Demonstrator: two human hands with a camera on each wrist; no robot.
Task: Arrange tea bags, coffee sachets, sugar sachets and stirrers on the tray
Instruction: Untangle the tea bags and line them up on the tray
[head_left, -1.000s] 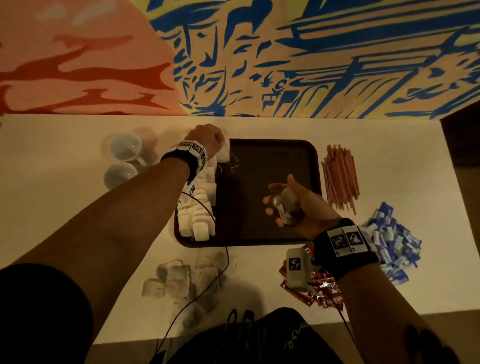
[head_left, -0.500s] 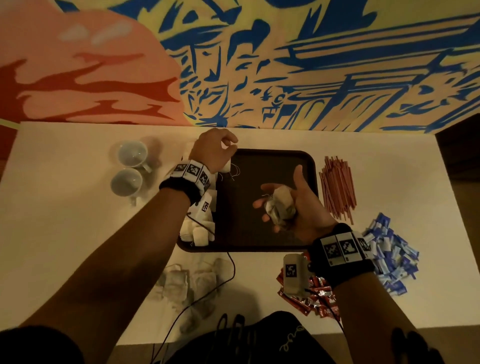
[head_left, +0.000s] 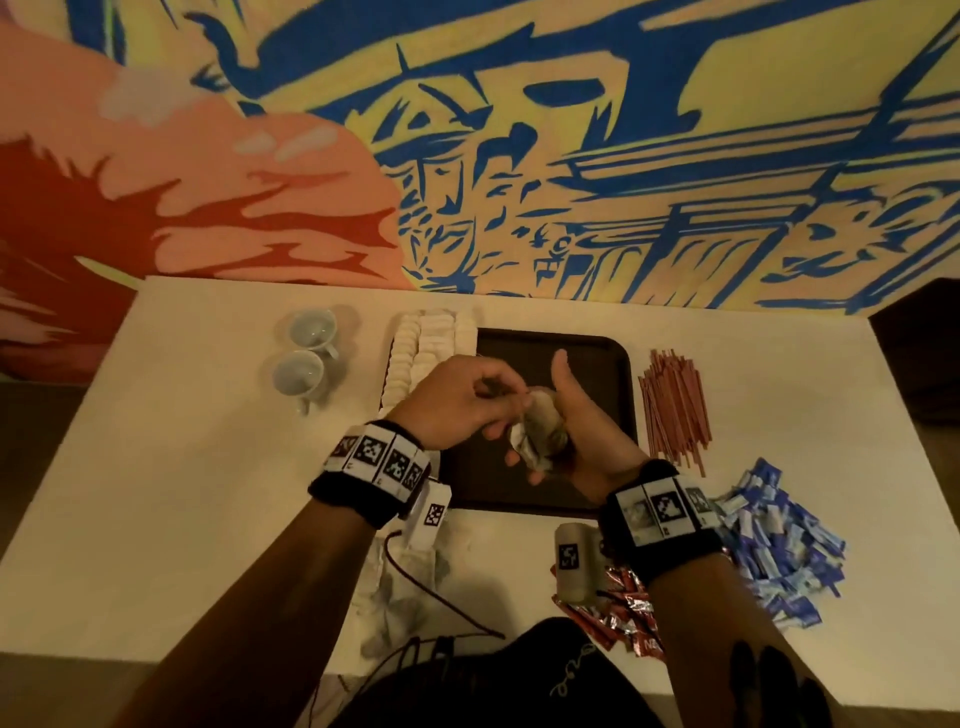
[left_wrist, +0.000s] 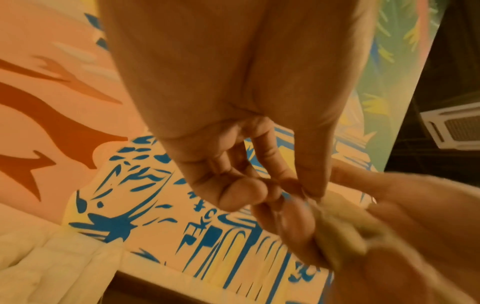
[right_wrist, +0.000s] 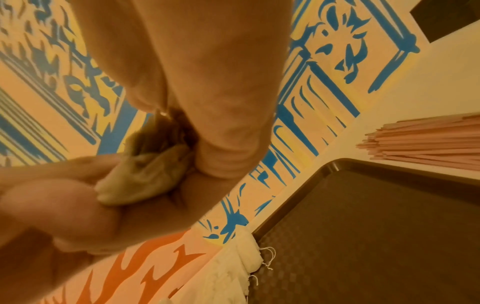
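Near-left corner of tray (head_left: 613, 358) hidden under left hand (head_left: 457, 400) and its wrist strap; near edge partly behind right hand (head_left: 582, 441). Number of tea bags (head_left: 540, 436) bunched in right hand impossible to count, edges smeared by blur in left wrist view. Rows of tea bags on tray (head_left: 431, 338) partly covered by left hand. Loose tea bags on table (head_left: 410, 582) dim behind left forearm. Red sachets (head_left: 618, 613) half hidden by right wrist, print unreadable. Print on blue sachets (head_left: 779, 545) too small to read
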